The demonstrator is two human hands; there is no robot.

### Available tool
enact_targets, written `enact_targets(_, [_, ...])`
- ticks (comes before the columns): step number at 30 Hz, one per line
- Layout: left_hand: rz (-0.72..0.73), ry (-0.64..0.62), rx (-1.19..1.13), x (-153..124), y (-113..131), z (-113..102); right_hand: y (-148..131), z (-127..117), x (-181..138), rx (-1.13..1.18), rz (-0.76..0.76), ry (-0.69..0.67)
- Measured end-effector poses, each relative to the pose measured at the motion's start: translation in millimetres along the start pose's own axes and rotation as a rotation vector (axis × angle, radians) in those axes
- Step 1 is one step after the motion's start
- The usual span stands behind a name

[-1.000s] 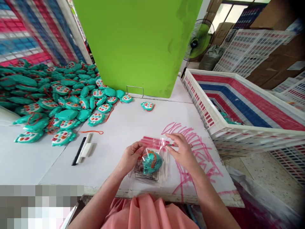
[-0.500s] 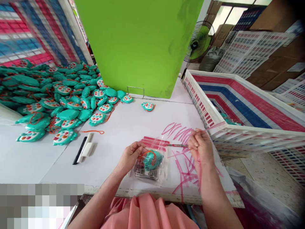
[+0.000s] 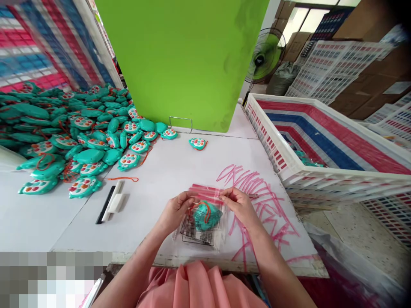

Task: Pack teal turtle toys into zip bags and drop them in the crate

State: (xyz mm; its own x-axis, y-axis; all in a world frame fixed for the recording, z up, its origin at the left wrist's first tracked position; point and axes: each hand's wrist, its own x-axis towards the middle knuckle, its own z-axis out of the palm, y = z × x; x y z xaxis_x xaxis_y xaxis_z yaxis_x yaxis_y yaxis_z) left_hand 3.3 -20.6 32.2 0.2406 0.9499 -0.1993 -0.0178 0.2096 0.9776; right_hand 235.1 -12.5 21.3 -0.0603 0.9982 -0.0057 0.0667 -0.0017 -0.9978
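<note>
In the head view, a clear plastic bag (image 3: 197, 234) with dark printing lies at the table's front edge. Inside it is a teal animal-shaped toy (image 3: 205, 216) with an orange cord loop, its plain back up. My left hand (image 3: 175, 211) is closed, pinching the bag's upper left edge between thumb and fingers. At the upper right edge of the bag, my right hand (image 3: 239, 205) pinches the clear film. A thin pen-like object (image 3: 253, 196) shows just behind my right hand; I cannot tell if the hand holds it.
A large pile of similar toys (image 3: 90, 156) covers the left. One toy (image 3: 198, 143) lies alone ahead. A black marker (image 3: 105, 204), a white stick and a white block lie left. A green board (image 3: 183, 64) stands behind; a striped-lined crate (image 3: 321, 173) stands right.
My right hand has moved left and down, from out on the right to the bag's upper edge. My left hand stays on the bag. The view has shifted slightly.
</note>
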Motion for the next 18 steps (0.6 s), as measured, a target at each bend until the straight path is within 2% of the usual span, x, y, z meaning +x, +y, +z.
enact_targets(8, [-0.080, -0.047, -0.239, -3, 2, -9, 2, -17, 1, 0.083, -0.009, 0.009])
enact_targets(14, [0.004, -0.088, -0.398, -3, 10, -11, -10, -15, 1, 0.210, 0.096, -0.060])
enact_targets(18, [0.019, -0.043, -0.359, -2, 13, -9, -12, -5, 2, 0.040, 0.127, -0.160])
